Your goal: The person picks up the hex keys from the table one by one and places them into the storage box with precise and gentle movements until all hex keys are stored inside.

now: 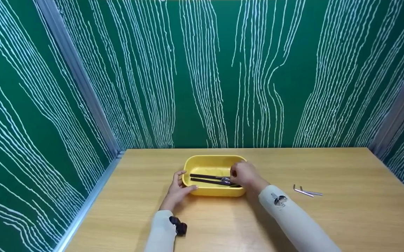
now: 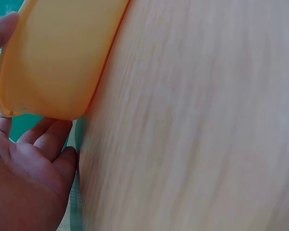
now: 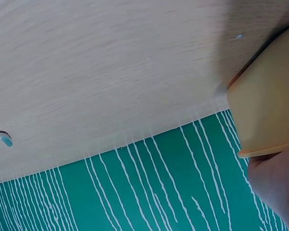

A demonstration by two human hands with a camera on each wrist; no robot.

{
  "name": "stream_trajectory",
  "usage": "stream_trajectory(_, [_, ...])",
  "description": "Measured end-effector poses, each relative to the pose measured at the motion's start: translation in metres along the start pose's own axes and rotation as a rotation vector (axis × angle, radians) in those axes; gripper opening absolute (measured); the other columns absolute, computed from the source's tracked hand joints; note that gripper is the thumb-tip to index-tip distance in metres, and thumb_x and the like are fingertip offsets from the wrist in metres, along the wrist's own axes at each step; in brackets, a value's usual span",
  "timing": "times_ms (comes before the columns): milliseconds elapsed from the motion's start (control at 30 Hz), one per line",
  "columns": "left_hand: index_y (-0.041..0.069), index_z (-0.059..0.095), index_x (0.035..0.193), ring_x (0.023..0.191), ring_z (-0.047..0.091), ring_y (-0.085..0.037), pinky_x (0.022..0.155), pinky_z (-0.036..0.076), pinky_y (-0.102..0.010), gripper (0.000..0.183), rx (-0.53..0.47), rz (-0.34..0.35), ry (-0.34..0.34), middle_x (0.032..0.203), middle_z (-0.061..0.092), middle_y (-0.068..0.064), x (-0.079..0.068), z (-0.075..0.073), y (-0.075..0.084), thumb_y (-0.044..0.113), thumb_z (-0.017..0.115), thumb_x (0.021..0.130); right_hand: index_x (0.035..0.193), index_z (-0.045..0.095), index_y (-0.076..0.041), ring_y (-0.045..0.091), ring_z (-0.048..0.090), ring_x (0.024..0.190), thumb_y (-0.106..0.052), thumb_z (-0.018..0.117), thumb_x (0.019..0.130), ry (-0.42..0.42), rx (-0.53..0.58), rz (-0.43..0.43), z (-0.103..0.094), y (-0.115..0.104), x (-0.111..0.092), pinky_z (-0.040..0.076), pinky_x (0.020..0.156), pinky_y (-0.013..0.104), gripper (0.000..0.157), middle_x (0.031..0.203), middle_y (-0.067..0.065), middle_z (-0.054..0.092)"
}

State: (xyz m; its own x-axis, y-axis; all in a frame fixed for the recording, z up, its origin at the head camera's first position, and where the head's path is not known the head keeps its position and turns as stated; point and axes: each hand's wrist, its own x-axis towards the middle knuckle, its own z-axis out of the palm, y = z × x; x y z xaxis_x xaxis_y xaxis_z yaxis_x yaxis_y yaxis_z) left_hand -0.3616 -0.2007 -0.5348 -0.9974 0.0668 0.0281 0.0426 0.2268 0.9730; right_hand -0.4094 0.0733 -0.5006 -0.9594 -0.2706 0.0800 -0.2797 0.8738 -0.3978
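A yellow plastic bin [image 1: 206, 191] stands on the table. My left hand [image 1: 176, 191] holds its left end, the thumb over the near rim and the other fingers spread along the end wall. The left wrist view shows fingertips of that hand [image 2: 33, 159] against the bin's wall [image 2: 62, 57]. Two long dark bars [image 1: 207, 181] lie side by side in the bin, with a shiny metal piece [image 1: 225, 180] at their right. Over the bin's right end, my right hand [image 1: 244, 174] reaches in with curled fingers; I cannot tell what it holds.
Two L-shaped hex keys [image 1: 307, 191] lie on the wooden table [image 1: 345, 217] to the right of the bin. Green panels [image 1: 230, 133] with white wavy lines rise behind the table, with metal posts [image 1: 86, 84] at the corners. A metal rail [image 1: 82, 210] runs along the left edge.
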Motion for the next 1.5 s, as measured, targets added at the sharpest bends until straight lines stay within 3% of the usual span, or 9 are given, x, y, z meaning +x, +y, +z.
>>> stream_trajectory(167, [0.019, 0.026, 0.13, 0.12, 0.04, -0.029, 0.098, 0.033, -0.041, 0.085, -0.022, -0.012, -0.02, 0.13, 0.043, -0.017, 0.0, -0.002, 0.004, 0.028, 0.077, 0.063, 0.064, 0.059, -0.023, 0.018, 0.045, 0.075, -0.023, 0.069, 0.07, 0.002, -0.006, 0.026, 0.0, -0.001, 0.001, 0.036, 0.068, 0.031, 0.012, 0.071, -0.002, 0.053])
stream_trajectory(367, [0.014, 0.026, 0.129, 0.117, 0.042, -0.034, 0.091, 0.039, -0.035, 0.08, -0.08, -0.002, -0.053, 0.128, 0.043, -0.024, -0.009, -0.002, 0.017, 0.018, 0.076, 0.066, 0.059, 0.058, -0.022, 0.019, 0.044, 0.073, -0.026, 0.068, 0.07, 0.002, -0.063, 0.003, 0.0, -0.002, -0.002, 0.033, 0.071, 0.033, 0.016, 0.066, -0.002, 0.053])
stream_trajectory(600, [0.017, 0.028, 0.127, 0.118, 0.041, -0.033, 0.093, 0.037, -0.035, 0.075, -0.06, -0.003, -0.034, 0.129, 0.042, -0.024, -0.017, -0.002, 0.025, 0.018, 0.074, 0.068, 0.062, 0.059, -0.022, 0.019, 0.044, 0.074, -0.023, 0.068, 0.071, -0.009, -0.083, 0.0, 0.001, -0.005, -0.002, 0.035, 0.073, 0.033, 0.012, 0.068, -0.001, 0.053])
stream_trajectory(733, [0.015, 0.027, 0.129, 0.119, 0.04, -0.032, 0.096, 0.034, -0.038, 0.078, -0.059, -0.019, -0.029, 0.13, 0.041, -0.023, -0.017, -0.002, 0.025, 0.019, 0.075, 0.067, 0.061, 0.059, -0.021, 0.019, 0.045, 0.072, -0.02, 0.068, 0.07, -0.024, -0.108, -0.01, 0.002, -0.006, -0.002, 0.034, 0.074, 0.034, 0.012, 0.066, -0.001, 0.053])
stream_trajectory(967, [0.02, 0.027, 0.13, 0.117, 0.044, -0.026, 0.097, 0.034, -0.038, 0.086, -0.029, -0.007, 0.007, 0.128, 0.045, -0.016, -0.002, 0.0, -0.001, 0.031, 0.078, 0.062, 0.059, 0.058, -0.02, 0.017, 0.046, 0.068, -0.019, 0.066, 0.069, -0.044, -0.146, -0.038, 0.001, -0.006, -0.003, 0.035, 0.069, 0.032, 0.013, 0.061, -0.003, 0.053])
stream_trajectory(1233, [0.022, 0.027, 0.13, 0.119, 0.042, -0.027, 0.1, 0.03, -0.041, 0.088, -0.032, -0.043, 0.011, 0.13, 0.044, -0.015, -0.003, 0.0, 0.001, 0.032, 0.079, 0.059, 0.06, 0.057, -0.022, 0.016, 0.045, 0.064, -0.022, 0.064, 0.069, -0.014, -0.168, -0.073, 0.004, -0.003, -0.003, 0.035, 0.064, 0.031, 0.012, 0.06, -0.004, 0.052])
stream_trajectory(1500, [0.016, 0.026, 0.13, 0.115, 0.045, -0.029, 0.094, 0.037, -0.037, 0.085, -0.027, 0.031, -0.006, 0.125, 0.047, -0.019, 0.0, 0.0, -0.002, 0.029, 0.078, 0.063, 0.065, 0.06, -0.024, 0.016, 0.047, 0.07, -0.026, 0.063, 0.066, 0.056, -0.218, -0.166, 0.004, 0.0, -0.004, 0.035, 0.076, 0.035, 0.004, 0.06, -0.01, 0.051])
